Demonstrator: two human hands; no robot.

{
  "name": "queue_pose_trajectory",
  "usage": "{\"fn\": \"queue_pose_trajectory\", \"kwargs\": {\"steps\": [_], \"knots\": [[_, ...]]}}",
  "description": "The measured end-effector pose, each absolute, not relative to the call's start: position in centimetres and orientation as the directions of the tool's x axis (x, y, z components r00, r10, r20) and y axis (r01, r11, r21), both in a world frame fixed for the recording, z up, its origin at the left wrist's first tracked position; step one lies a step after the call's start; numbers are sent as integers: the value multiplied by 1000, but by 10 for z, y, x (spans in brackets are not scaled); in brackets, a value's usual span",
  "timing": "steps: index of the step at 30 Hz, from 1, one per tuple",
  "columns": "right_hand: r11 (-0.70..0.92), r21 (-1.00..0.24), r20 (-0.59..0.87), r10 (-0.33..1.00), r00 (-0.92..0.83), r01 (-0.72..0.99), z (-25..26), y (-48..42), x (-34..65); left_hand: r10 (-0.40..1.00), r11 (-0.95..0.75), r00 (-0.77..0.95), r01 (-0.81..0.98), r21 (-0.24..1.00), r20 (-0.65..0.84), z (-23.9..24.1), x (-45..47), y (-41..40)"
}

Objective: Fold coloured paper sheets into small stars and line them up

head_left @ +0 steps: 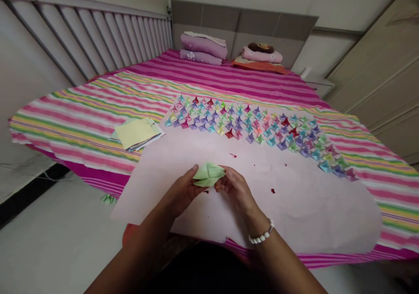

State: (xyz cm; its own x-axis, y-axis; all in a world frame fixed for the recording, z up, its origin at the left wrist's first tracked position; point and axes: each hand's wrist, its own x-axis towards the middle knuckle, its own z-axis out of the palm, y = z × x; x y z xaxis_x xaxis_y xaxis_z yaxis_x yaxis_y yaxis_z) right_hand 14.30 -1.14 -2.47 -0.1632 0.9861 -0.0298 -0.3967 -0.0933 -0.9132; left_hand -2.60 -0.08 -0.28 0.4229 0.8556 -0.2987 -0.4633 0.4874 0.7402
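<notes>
A light green piece of folded paper [208, 174] is held up between my two hands, above a large pale pink sheet. My left hand [185, 190] pinches its left side, with the thumb at the upper edge. On its right side, my right hand [237, 189] closes its fingers on the paper; some fingertips are hidden behind it. The folded paper has a crease down its middle and pointed ends. Beyond my hands, rows of small folded paper pieces [238, 121] in many colours cover the far part of the pale pink sheet [304, 202].
A stack of paper squares [136, 133], yellow on top, lies left on the striped bedspread [81, 117]. Small red scraps [273, 191] dot the sheet. Green paper bits [108, 199] lie on the floor. Folded bedding [203, 48] sits by the headboard; a slatted railing [98, 36] runs along the left.
</notes>
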Motion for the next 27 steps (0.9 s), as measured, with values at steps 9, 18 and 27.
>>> {"fn": "queue_pose_trajectory", "kwargs": {"steps": [9, 18, 27], "knots": [[-56, -976, -53, 998, -19, -209, -28, -7, 143, 818, 536, 481, -438, 722, -315, -9, -26, -7], [-158, -942, -150, 987, -48, -297, -24, -12, 137, 930, 264, 288, -91, 960, -229, -5, -25, -10], [-204, -934, -171, 976, -134, -294, -29, -18, 126, 962, 201, 205, -88, 976, -180, -7, -21, -13]]}}
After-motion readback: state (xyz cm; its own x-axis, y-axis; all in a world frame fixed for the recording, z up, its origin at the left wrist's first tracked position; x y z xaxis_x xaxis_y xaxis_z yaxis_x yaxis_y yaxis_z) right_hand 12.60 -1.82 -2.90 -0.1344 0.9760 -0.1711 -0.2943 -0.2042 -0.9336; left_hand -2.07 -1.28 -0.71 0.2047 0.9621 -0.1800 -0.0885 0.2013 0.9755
